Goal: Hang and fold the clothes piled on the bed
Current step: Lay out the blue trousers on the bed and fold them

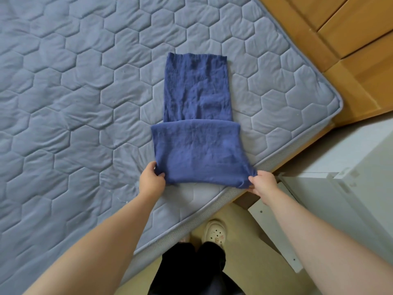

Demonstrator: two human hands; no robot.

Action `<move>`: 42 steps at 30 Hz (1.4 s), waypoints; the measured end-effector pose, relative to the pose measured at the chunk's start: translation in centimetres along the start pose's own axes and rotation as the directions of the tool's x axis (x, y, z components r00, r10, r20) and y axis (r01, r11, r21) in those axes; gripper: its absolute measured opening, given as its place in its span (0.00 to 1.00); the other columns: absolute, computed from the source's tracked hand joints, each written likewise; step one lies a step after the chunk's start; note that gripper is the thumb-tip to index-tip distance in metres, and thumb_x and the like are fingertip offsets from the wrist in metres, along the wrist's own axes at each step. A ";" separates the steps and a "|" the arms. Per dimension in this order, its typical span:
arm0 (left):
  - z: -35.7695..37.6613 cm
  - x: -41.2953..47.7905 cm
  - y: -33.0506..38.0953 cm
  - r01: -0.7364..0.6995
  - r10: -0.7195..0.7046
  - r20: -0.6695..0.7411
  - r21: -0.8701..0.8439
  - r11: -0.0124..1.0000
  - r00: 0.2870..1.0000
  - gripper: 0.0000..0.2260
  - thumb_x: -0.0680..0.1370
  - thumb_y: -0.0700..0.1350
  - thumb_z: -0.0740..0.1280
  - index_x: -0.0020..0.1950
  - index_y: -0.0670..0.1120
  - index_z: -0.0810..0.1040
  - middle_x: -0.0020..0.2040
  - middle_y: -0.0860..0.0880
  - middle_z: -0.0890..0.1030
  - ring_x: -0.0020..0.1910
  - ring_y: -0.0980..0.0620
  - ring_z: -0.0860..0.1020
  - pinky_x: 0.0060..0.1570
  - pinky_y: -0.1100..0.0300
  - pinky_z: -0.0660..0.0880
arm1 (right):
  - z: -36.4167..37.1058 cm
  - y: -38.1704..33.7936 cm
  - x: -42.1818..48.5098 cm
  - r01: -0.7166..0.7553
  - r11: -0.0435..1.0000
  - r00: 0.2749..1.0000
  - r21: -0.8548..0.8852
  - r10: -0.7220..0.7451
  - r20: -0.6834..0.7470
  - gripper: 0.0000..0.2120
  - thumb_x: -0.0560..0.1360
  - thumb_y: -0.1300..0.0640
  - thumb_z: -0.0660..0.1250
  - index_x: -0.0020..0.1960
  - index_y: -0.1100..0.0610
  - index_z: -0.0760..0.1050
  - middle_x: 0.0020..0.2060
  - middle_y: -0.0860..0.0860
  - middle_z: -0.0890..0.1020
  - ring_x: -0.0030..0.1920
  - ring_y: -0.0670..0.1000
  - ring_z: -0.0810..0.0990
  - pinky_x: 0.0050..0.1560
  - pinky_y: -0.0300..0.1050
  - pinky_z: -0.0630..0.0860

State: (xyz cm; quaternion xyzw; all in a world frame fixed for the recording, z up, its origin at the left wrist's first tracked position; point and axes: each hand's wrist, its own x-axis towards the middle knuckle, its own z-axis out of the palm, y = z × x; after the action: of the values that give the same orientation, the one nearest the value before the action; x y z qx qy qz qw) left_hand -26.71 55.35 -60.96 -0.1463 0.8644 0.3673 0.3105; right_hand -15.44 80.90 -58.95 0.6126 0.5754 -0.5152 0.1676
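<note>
Garment: a dark blue garment (197,116) lies lengthwise on the mattress (63,103), near the bed's corner; its far end is flat on the quilting; its near part is doubled over so that a wider upper layer covers the narrower strip beneath; the near edge of that layer is raised a little and looks slightly blurred.

Left hand: the left hand (151,180) holds the garment's near left corner; the thumb lies on top of the cloth and the fingers curl under it, so the corner is bunched inside the grip; the fingertips below the cloth are hidden.

Right hand: the right hand (263,185) pinches the near right corner; thumb and forefinger close on the fabric edge, the other fingers tucked beneath; this corner sits right at the mattress border.

Position relative to fingers: the cloth stretches between the two grips and runs away from them toward the far side of the bed; nothing but the two corners is held.

Mattress: pale blue, quilted in hexagons, with a mesh side band; it rests on a wooden bed frame (319,67).

Surroundings: a white cabinet (350,167) stands just beside the bed's corner, to the person's right; a white panel (274,228) with screw holes leans low beside it.

Person: standing at the bed's edge; dark trousers (191,271); a pale perforated clog (215,231) on the beige floor.
</note>
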 end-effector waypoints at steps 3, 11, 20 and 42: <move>-0.2 -0.9 -0.4 -0.301 0.355 -0.103 0.348 0.888 0.929 0.31 0.71 0.36 0.69 0.72 0.45 0.65 0.64 0.42 0.70 0.62 0.41 0.70 0.60 0.49 0.69 | 0.8 0.7 -0.9 0.366 0.766 0.816 -0.528 -0.537 -0.213 0.21 0.72 0.66 0.65 0.64 0.60 0.69 0.60 0.58 0.74 0.58 0.58 0.75 0.57 0.54 0.75; 2.7 -0.4 0.3 -0.620 0.496 0.478 0.766 0.169 0.725 0.39 0.78 0.45 0.61 0.76 0.51 0.34 0.78 0.46 0.37 0.77 0.42 0.38 0.73 0.43 0.42 | 5.5 2.3 -0.1 0.493 -0.231 0.534 -0.839 -0.681 0.501 0.45 0.66 0.48 0.73 0.76 0.56 0.57 0.75 0.60 0.58 0.75 0.59 0.57 0.71 0.62 0.55; 2.1 1.0 2.2 -0.610 0.444 0.463 0.739 0.285 0.768 0.25 0.82 0.39 0.54 0.78 0.47 0.53 0.76 0.47 0.60 0.75 0.49 0.59 0.66 0.55 0.66 | 5.6 -1.0 1.2 0.533 -0.236 0.617 -0.813 -0.549 0.564 0.28 0.81 0.63 0.54 0.78 0.58 0.47 0.76 0.60 0.55 0.76 0.57 0.56 0.74 0.51 0.56; -6.1 -2.8 9.7 -0.613 0.148 0.675 0.527 0.589 0.723 0.09 0.71 0.34 0.60 0.42 0.43 0.78 0.38 0.47 0.75 0.40 0.49 0.71 0.36 0.59 0.66 | 0.0 -7.5 -7.7 0.549 0.095 0.789 -0.830 -0.386 0.478 0.09 0.73 0.66 0.58 0.37 0.55 0.67 0.39 0.55 0.76 0.44 0.61 0.76 0.39 0.45 0.68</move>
State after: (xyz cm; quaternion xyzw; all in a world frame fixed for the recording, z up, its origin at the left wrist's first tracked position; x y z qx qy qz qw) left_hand -31.86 57.67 -50.60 0.3031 0.8126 0.0827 0.4909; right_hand -20.55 78.88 -49.69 0.1338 0.9124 -0.1335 0.3632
